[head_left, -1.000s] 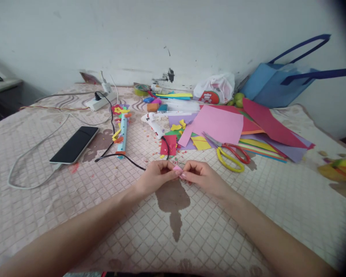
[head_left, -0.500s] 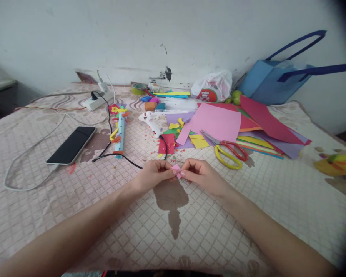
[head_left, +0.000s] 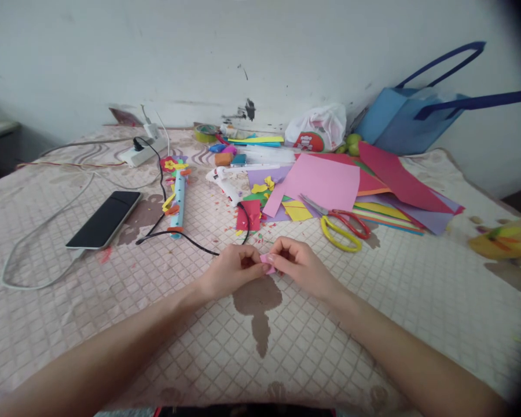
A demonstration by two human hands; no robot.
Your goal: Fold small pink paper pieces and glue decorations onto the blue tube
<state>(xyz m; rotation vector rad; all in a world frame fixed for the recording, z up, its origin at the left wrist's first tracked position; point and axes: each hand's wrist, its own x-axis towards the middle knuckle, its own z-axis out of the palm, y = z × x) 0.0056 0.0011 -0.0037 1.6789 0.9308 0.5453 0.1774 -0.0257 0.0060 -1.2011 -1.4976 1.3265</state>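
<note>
A small piece of pink paper (head_left: 266,259) is pinched between my two hands, over the patterned tablecloth. Thumb and fingertips of my left hand (head_left: 238,267) close on its left side. My right hand (head_left: 298,262) grips the right side, its fingertips covering part of the paper. Just beyond my hands lie a red paper square (head_left: 248,215) and a black cord running to a white glue gun (head_left: 226,186). Scissors (head_left: 339,226) with yellow and red handles rest to the right, partly on the sheets of coloured paper (head_left: 323,179).
To the left are a phone (head_left: 105,220) on a white cable, a power strip (head_left: 143,150) and a light blue strip with coloured pieces (head_left: 178,200). Along the back stand a white plastic bag (head_left: 319,127) and a blue bag (head_left: 406,119). Small paper scraps dot the cloth.
My right fingers have shifted across the pink paper, covering more of it, and the paper has turned slightly. Both hands still hold it close together; the view has shifted slightly.
</note>
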